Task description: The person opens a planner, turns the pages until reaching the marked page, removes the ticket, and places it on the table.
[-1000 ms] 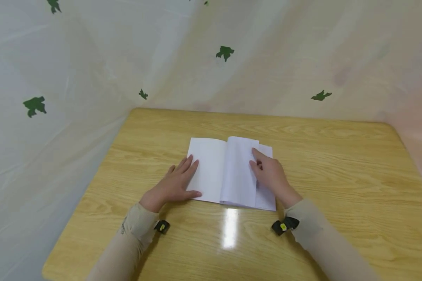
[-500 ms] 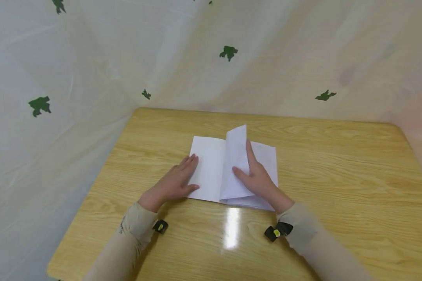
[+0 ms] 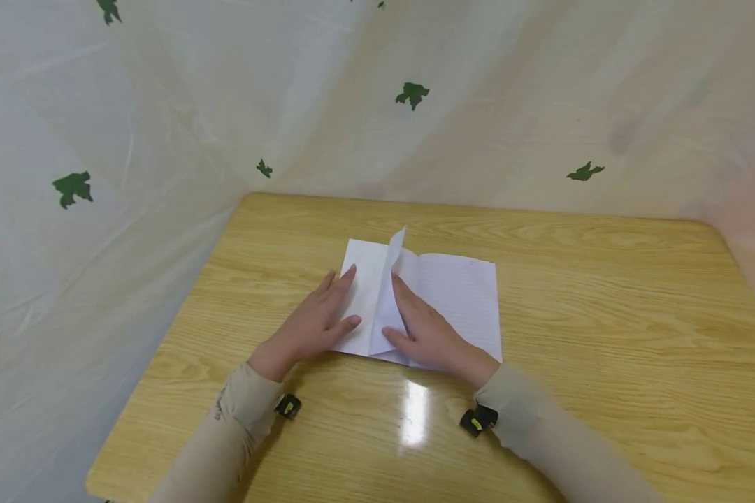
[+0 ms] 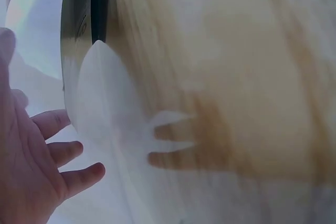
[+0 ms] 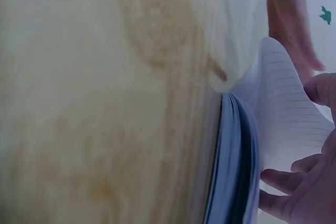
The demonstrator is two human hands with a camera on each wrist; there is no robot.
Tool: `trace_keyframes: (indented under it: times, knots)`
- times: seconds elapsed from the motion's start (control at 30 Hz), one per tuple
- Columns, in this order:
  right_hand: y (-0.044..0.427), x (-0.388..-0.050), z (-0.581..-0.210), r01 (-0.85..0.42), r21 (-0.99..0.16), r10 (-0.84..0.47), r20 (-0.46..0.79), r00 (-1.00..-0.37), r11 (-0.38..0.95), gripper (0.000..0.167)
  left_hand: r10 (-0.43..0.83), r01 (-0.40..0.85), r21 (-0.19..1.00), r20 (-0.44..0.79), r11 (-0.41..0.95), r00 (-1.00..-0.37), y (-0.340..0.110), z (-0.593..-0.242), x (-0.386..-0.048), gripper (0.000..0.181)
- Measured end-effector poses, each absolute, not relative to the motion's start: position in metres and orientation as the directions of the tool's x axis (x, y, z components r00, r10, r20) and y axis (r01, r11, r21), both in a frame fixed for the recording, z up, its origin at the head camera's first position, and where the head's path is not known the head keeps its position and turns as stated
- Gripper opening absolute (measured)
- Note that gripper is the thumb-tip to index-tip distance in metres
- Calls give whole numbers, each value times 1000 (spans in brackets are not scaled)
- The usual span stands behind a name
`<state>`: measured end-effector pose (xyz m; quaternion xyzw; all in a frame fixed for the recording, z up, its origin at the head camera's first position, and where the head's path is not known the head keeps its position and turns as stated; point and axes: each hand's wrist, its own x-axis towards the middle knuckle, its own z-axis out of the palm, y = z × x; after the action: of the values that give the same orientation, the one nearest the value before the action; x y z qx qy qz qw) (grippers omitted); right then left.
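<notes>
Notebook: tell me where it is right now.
In the head view, the open notebook lies near the picture's centre on the wooden table, with the left hand at its left edge and the right hand against its lifted page.

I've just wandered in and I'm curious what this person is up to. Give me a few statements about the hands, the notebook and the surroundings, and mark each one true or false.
1. The notebook lies open on a wooden table. True.
2. The left hand lies over the right-hand page. False: it is at the left-hand page.
3. A page stands raised beside the right hand. True.
4. The right-hand page is ruled with lines. True.
5. The person's sleeves are dark green. False: they are light beige.
6. The shapes on the backdrop are red. False: they are green.
</notes>
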<state>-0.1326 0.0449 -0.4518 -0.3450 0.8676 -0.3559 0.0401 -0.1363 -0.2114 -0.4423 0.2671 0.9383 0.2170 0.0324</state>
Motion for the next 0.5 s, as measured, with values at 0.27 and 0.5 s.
trace_keyframes:
  times: [0.27,0.5]
  knots:
    - [31,-130,-457,-613,-517,-651,135,-747,597,81,553,565,280,130,776,-823,-203,-438,-136,78]
    - [25,-128,-457,-623,-462,-674,71,-736,632,79,583,616,186,206,765,-786,-199,-440,-137,78]
